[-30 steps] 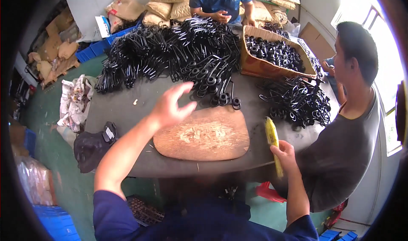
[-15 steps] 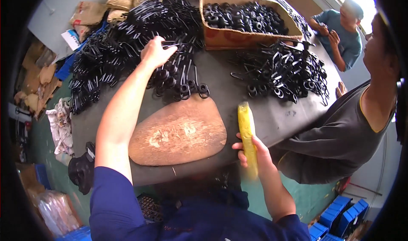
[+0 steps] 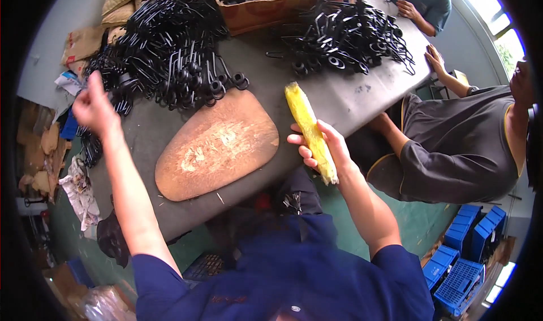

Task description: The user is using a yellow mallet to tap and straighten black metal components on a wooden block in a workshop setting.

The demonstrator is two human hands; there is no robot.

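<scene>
My right hand (image 3: pixel 331 145) grips a yellow stick (image 3: pixel 308 126) that looks wrapped in clear plastic, tilted with its upper end toward the table. My left hand (image 3: pixel 97 107) is raised near the left edge of a big pile of black metal hooks with round eyes (image 3: pixel 164 49). It is slightly blurred, one digit pointing up and the others partly bent, and nothing shows in it. Between my arms, on the dark tabletop, lies a worn wooden board (image 3: pixel 220 145) with a rough, scraped middle. Its far end touches or nearly touches the hooks.
A cardboard box (image 3: pixel 271 11) of black parts stands at the far side. Right of it lies a smaller heap of black hooks (image 3: pixel 353 35). A co-worker in a dark shirt (image 3: pixel 458 143) sits at the right, another person farther back. Blue crates (image 3: pixel 459 284) stand on the floor.
My left hand has come off the hook pile and swung left. The view has shifted, and the yellow stick is now tilted more. My right hand still holds it.
</scene>
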